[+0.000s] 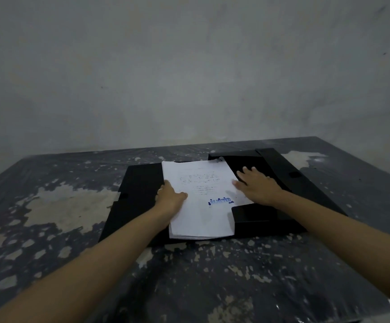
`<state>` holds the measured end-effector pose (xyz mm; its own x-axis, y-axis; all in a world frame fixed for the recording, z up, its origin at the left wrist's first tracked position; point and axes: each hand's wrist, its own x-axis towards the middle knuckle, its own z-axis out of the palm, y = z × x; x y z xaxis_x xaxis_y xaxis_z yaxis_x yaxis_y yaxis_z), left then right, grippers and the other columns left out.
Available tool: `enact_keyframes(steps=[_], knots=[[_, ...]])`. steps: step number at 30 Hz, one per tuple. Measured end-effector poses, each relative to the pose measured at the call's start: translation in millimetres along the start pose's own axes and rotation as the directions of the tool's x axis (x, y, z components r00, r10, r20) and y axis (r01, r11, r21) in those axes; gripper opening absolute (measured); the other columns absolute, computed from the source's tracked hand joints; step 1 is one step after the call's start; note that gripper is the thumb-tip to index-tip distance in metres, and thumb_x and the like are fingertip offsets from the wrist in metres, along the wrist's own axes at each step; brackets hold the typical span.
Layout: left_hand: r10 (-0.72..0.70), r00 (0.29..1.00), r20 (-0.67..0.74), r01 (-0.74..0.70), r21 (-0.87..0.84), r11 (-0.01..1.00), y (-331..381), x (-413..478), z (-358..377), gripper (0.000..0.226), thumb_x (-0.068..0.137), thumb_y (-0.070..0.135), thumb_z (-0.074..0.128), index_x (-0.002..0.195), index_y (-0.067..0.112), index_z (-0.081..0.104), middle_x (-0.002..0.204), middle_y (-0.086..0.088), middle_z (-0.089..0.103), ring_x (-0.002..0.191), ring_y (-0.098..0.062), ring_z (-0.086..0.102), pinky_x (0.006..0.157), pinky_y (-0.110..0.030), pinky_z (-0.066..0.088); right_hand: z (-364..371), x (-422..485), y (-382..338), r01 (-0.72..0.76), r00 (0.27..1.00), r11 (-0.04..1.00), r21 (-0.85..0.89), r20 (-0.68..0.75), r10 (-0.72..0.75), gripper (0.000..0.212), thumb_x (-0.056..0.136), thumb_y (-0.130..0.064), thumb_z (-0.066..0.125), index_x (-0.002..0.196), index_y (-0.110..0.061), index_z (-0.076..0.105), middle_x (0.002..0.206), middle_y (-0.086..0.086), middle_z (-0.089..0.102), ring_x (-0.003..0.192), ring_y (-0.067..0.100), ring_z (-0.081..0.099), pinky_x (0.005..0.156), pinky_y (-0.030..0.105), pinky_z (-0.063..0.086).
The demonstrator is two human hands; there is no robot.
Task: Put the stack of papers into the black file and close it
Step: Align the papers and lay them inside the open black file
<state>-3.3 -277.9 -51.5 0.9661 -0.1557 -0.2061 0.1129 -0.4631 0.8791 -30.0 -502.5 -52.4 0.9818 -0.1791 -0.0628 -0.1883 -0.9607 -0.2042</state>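
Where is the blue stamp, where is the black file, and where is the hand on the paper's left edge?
blue stamp (220, 201): head view, middle of the inked word.
black file (138, 194): head view, bare left cover.
left hand (170, 198): head view, back of the hand.

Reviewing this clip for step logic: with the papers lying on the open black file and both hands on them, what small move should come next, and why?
Probably slide the stack of papers rightward, square inside the black file. It lies skewed across the fold, the left hand gripping its left edge, the right hand flat at its right edge.
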Motion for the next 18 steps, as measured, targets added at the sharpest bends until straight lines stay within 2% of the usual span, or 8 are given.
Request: enact_keyframes(steps=[2, 4, 6, 9, 13, 18], knots=[[0.015, 1.0, 0.021, -0.015, 0.007, 1.0, 3.4, -0.5, 8.7, 0.058, 0.09, 0.014, 0.053, 0.143, 0.006, 0.03, 0.147, -0.015, 0.04, 0.133, -0.033, 0.04, 0.112, -0.045, 0.033, -3.2, -0.6, 20.6, -0.027, 0.999, 0.998, -0.06, -0.025, 0.025, 0.055, 0.1, -0.039, 0.027, 0.149, -0.017, 0.02, 0.161, 0.003, 0.007, 0.148, 0.023, 0.002, 0.116, 0.051, 0.013], [0.02, 0.999, 0.039, -0.022, 0.032, 0.999, 7.8, -0.8, 19.0, 0.057, 0.091, 0.018, 0.051, 0.143, 0.009, 0.03, 0.148, -0.014, 0.039, 0.134, -0.033, 0.036, 0.113, -0.043, 0.032, -4.7, -2.0, 39.8, -0.045, 0.998, 0.979, -0.201, -0.043, 0.037, 0.054, 0.1, -0.03, 0.032, 0.149, -0.014, 0.018, 0.161, 0.004, 0.007, 0.148, 0.024, 0.003, 0.117, 0.049, 0.014], [0.005, 0.999, 0.051, -0.01, 0.086, 0.996, 11.9, -0.3, 29.3, 0.064, 0.093, 0.025, 0.048, 0.149, 0.013, 0.019, 0.154, -0.013, 0.027, 0.14, -0.032, 0.026, 0.115, -0.041, 0.027, -5.6, -3.1, 54.0, -0.073, 0.997, 0.951, -0.3, -0.045, 0.062, 0.059, 0.097, -0.021, 0.039, 0.15, -0.012, 0.014, 0.161, 0.006, 0.005, 0.148, 0.026, 0.002, 0.118, 0.047, 0.013], [-0.015, 0.998, 0.059, 0.007, 0.143, 0.99, 15.3, 1.0, 41.8, 0.067, 0.094, 0.029, 0.045, 0.151, 0.019, 0.01, 0.159, -0.013, 0.011, 0.144, -0.032, 0.013, 0.117, -0.042, 0.018, -8.6, -1.6, 63.3, -0.119, 0.993, 0.936, -0.33, -0.062, 0.105, 0.064, 0.095, -0.013, 0.041, 0.15, -0.008, 0.008, 0.161, 0.01, 0.002, 0.148, 0.027, 0.001, 0.119, 0.044, 0.013], [-0.032, 0.997, 0.066, 0.024, 0.114, 0.993, 16.8, 1.3, 48.2, 0.064, 0.095, 0.027, 0.044, 0.15, 0.023, 0.013, 0.157, -0.016, 0.008, 0.14, -0.033, 0.021, 0.116, -0.04, 0.02, -8.6, 2.9, 68.0, -0.208, 0.978, 0.92, -0.331, -0.076, 0.194, 0.063, 0.096, -0.01, 0.038, 0.149, 0.0, 0.006, 0.159, 0.019, 0.003, 0.147, 0.032, 0.004, 0.119, 0.042, 0.017], [-0.027, 0.997, 0.072, 0.024, 0.047, 0.999, 15.9, 1.3, 44.6, 0.061, 0.095, 0.025, 0.044, 0.15, 0.025, 0.017, 0.156, -0.016, 0.009, 0.136, -0.029, 0.028, 0.113, -0.035, 0.025, -5.3, 3.2, 63.5, -0.245, 0.969, 0.897, -0.369, -0.074, 0.234, 0.06, 0.094, -0.002, 0.043, 0.146, 0.007, 0.014, 0.156, 0.025, 0.011, 0.145, 0.037, 0.011, 0.115, 0.045, 0.025]])
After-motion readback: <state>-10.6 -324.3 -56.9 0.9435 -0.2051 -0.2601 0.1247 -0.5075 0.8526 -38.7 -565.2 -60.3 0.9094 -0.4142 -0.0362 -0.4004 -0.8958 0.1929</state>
